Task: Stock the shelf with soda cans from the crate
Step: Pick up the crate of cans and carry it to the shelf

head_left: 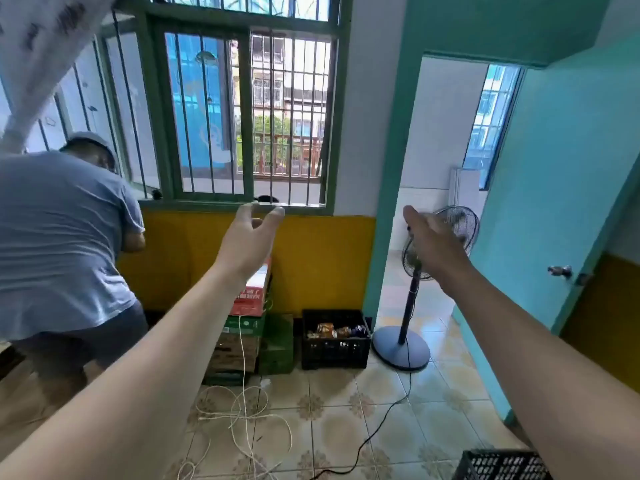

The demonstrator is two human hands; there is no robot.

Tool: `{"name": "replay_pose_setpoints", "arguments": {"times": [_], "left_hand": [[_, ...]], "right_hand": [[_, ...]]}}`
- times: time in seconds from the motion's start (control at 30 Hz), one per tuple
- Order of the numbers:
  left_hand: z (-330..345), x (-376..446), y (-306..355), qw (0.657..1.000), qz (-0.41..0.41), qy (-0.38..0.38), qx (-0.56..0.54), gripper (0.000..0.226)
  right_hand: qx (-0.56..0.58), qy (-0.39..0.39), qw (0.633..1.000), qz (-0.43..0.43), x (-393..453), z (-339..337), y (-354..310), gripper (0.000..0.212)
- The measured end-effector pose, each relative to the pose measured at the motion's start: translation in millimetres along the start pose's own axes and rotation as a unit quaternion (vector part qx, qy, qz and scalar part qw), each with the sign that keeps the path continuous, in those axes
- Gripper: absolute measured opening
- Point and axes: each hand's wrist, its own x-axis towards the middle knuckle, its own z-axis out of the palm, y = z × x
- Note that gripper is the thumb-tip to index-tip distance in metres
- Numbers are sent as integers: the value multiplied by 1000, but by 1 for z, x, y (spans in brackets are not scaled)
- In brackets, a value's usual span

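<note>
- Both arms reach out at chest height in front of the barred window; neither hand holds anything.
- The left hand is raised with its fingers loosely curved and spread, released, grasping nothing.
- The right hand is stretched forward, fingers fairly straight and relaxed, also released; it overlaps the head of the standing fan in the view, though it looks well short of touching it.
- The black crate sits on the tiled floor against the yellow wall, between a stack of cardboard boxes and the fan's round base.
- Soda cans lie jumbled inside that crate; their number is hard to make out.
- The corner of a second black crate shows at the bottom right edge.
- Another person in a blue shirt bends forward at the left, back to the camera.
- A loose white cord lies tangled on the floor near the boxes.
- A teal door stands open on the right.
</note>
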Motion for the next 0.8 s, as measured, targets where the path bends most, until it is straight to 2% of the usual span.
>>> {"name": "replay_pose_setpoints", "arguments": {"times": [0.13, 0.3, 0.47, 0.63, 0.8], "left_hand": [[18, 48, -38, 999, -24, -31, -8, 68], [55, 87, -76, 997, -37, -62, -23, 62], [101, 127, -114, 994, -54, -97, -21, 60], [160, 179, -149, 990, -74, -116, 0, 61], [245, 249, -178, 988, -99, -114, 8, 60]], "right_hand": [[-12, 5, 999, 30, 31, 35, 17, 90], [-17, 4, 998, 59, 68, 63, 58, 70], [-20, -3, 994, 105, 116, 87, 105, 67], [-12, -9, 992, 125, 182, 107, 158, 65], [-9, -22, 991, 129, 286, 120, 222, 63]]}}
